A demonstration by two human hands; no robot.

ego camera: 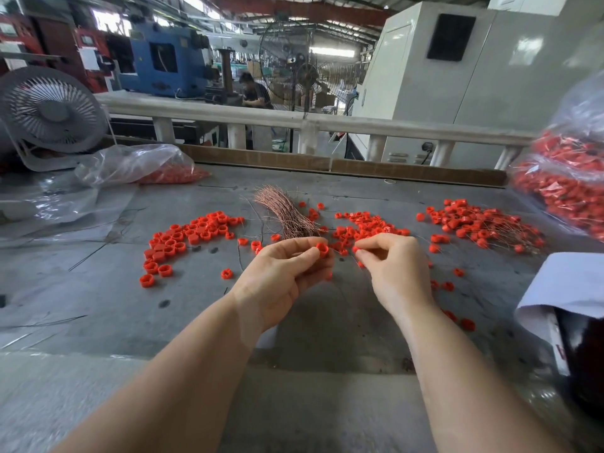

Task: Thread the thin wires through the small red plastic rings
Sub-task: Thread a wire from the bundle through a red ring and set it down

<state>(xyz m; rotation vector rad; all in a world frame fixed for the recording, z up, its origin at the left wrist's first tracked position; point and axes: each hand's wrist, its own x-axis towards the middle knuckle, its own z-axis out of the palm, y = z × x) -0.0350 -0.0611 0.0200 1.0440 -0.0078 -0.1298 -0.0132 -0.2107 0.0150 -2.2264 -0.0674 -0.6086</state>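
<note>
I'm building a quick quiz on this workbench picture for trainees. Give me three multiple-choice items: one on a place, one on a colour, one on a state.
1. Where does the bundle of thin wires lie?
A. Inside the bag on the left
B. On the table beyond the hands, between two scatters of rings
C. On the white fan

2. What colour are the loose plastic rings on the table?
A. Blue
B. Yellow
C. Red

3. What is the left hand doing?
A. Pinching one red ring in its fingertips
B. Lying flat on the table
C. Lifting a bag

Answers:
1 B, the coppery bundle lies on the grey top just past the fingers.
2 C, every loose ring is red.
3 A, thumb and fingers curl round a ring, facing the right hand.
</note>
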